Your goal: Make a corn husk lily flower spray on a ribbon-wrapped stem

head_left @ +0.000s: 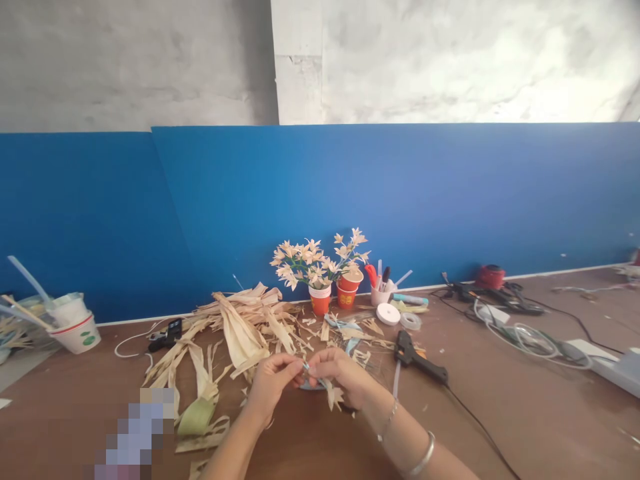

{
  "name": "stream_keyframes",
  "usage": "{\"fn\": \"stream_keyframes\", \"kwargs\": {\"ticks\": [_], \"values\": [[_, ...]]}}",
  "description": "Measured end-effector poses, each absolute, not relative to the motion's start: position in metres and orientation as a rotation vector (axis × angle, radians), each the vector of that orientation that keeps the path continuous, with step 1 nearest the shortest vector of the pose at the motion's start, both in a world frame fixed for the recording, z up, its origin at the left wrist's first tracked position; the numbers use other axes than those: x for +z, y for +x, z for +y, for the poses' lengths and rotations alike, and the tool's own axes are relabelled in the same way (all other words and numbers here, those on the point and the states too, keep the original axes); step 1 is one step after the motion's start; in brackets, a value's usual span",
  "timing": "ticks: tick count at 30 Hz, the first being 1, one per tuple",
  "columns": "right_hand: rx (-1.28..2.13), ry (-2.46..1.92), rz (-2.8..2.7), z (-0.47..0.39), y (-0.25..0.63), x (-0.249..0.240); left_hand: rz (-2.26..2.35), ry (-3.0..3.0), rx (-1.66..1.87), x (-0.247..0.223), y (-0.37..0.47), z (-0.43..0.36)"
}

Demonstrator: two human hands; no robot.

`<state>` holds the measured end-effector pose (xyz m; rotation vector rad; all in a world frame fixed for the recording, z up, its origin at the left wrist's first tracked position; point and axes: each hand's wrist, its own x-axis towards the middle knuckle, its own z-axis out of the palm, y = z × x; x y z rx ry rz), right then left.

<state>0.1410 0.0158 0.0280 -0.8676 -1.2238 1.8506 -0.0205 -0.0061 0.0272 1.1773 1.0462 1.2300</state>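
Observation:
My left hand point(273, 381) and my right hand point(343, 372) meet over the near middle of the table, thumbs and fingers pinched close together. A small bit of light blue shows between the fingertips; its kind is too small to make out. Below my right fingers hangs a pale flower point(334, 395) of dried husk, its stem end running up into that hand's grip. Beyond my hands lies a heap of dried corn husks point(240, 333). To the right of my right hand rests a black hot glue gun point(417, 360) with its cord trailing toward me.
Husk flowers point(305, 260) stand in red paper cups point(321, 304) near the blue partition point(400, 193). A tool cup point(381, 295), white tape roll point(388, 313) and clear tape roll point(411, 321) sit beside them. Cables point(535, 343) lie right; a white cup point(77, 333) stands left.

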Motion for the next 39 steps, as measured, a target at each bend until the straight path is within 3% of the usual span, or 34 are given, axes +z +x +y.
{"fn": "stream_keyframes", "kwargs": {"ticks": [7, 17, 20, 26, 30, 35, 39], "values": [[2.087, -0.798, -1.102, 0.015, 0.143, 0.029, 0.893, 1.130, 1.202, 0.030, -0.022, -0.009], [2.081, -0.913, -1.151, 0.015, 0.144, 0.030, 0.932, 1.254, 1.178, 0.029, -0.027, -0.006], [1.815, -1.016, -1.330, 0.012, 0.139, 0.032, 0.975, 1.232, 1.236, 0.027, -0.026, -0.004], [0.712, -1.175, -1.816, 0.003, 0.126, 0.029, 1.086, 1.204, 1.278, 0.021, -0.021, -0.001], [0.246, -1.127, -1.947, -0.001, 0.127, 0.027, 1.125, 1.219, 1.222, 0.021, -0.022, 0.000], [0.051, -1.012, -1.975, -0.003, 0.128, 0.028, 1.130, 1.279, 1.137, 0.024, -0.030, 0.005], [0.284, -1.091, -1.928, -0.003, 0.126, 0.031, 1.151, 1.295, 1.169, 0.024, -0.033, 0.007]]}}
